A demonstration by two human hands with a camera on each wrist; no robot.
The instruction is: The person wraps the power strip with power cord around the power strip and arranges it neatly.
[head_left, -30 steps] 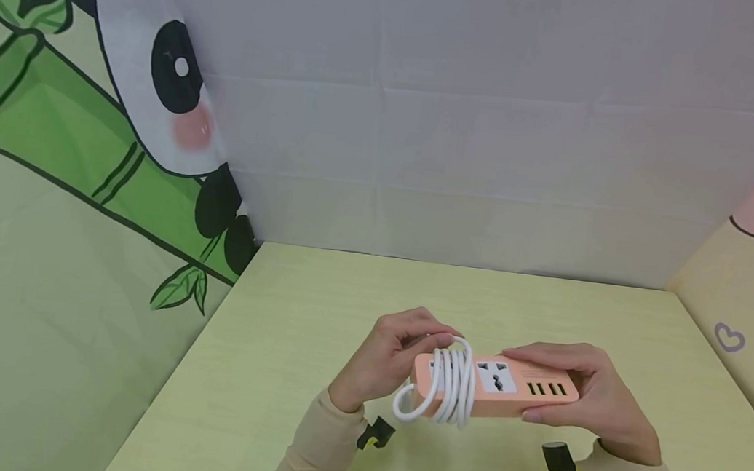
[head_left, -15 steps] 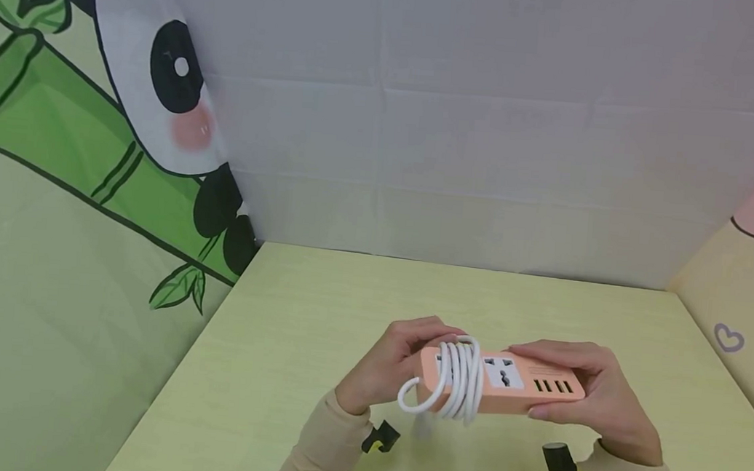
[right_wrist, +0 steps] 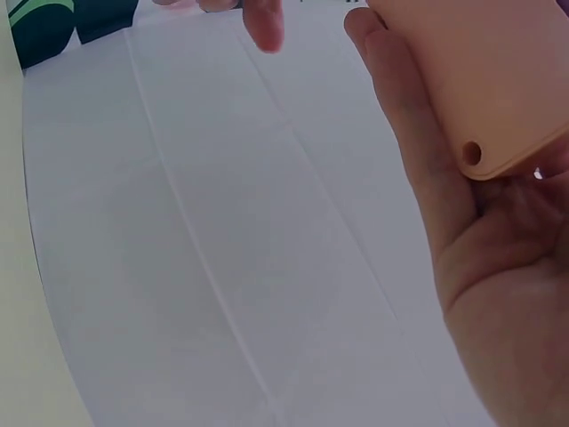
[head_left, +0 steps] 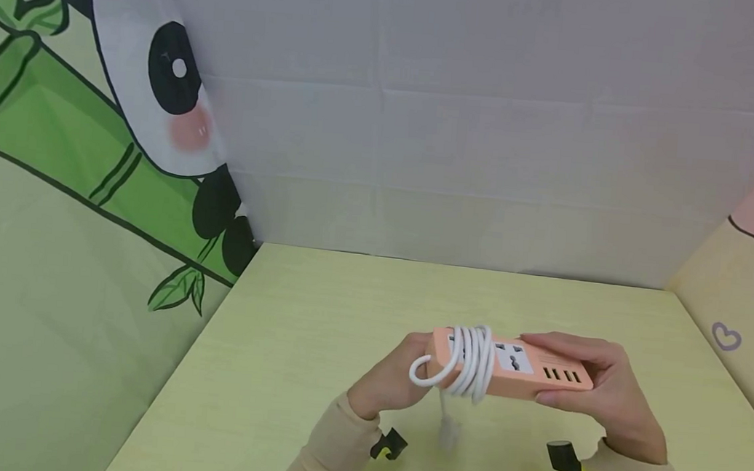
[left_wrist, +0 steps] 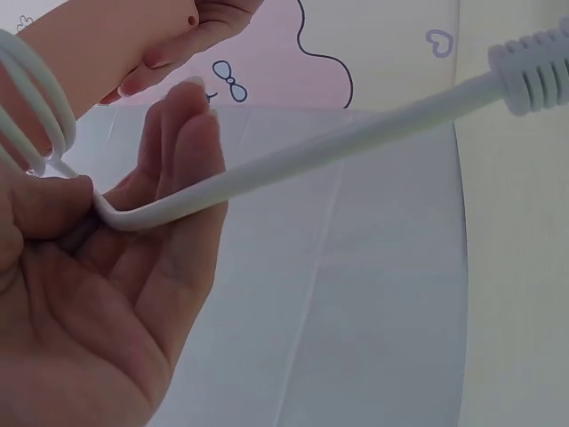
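A peach power strip (head_left: 517,388) with white sockets and USB ports is held in the air over the table. My right hand (head_left: 616,387) grips its right end, thumb on the near side and fingers along the far side. White cord (head_left: 473,359) is wound several times around its left half. Behind that end is my left hand (head_left: 396,375), its fingers mostly hidden by the strip. The left wrist view shows the thumb pinching the cord (left_wrist: 293,169) against the fingers, with a ribbed strain relief (left_wrist: 533,76) further along. A blurred plug (head_left: 448,434) dangles below the strip.
The pale yellow table (head_left: 320,297) stretches beneath both hands. A grey-white panel (head_left: 475,147) stands at its back. A panda-and-bamboo print (head_left: 114,144) covers the left side, and a cream and pink panel (head_left: 741,290) the right.
Both hands have raised the power strip and shifted it slightly right. My left hand has gone from the strip's far top edge down behind its left end, and the plug now hangs in sight.
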